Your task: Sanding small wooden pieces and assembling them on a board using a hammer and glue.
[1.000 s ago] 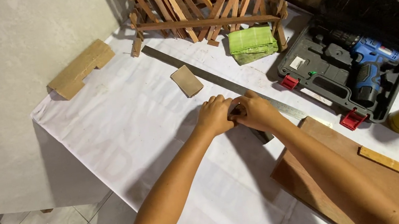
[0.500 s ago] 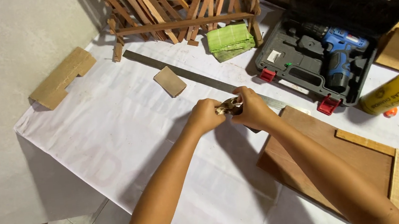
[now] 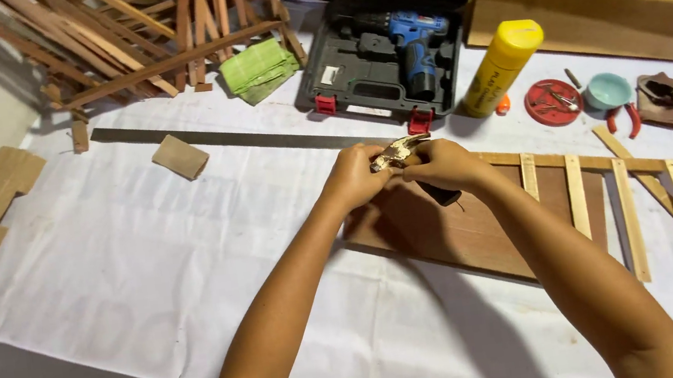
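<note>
While hands grip hammer [image 3: 397, 151] — drill [image 3: 413, 47] in case [image 3: 340, 84]

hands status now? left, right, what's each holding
Left hand: closed, grip on the small pale, mottled metal-looking object held between both hands.
Right hand: closed on the same object; a dark part shows below it.

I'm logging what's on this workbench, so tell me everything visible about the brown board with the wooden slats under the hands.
The brown board is a flat reddish-brown panel, wood by its look, lying slightly askew on the white sheet. Pale thin slats are set on it: one along the far edge, several upright across it like a frame. The left hand and right hand hover over its left end, holding a small metallic object.
</note>
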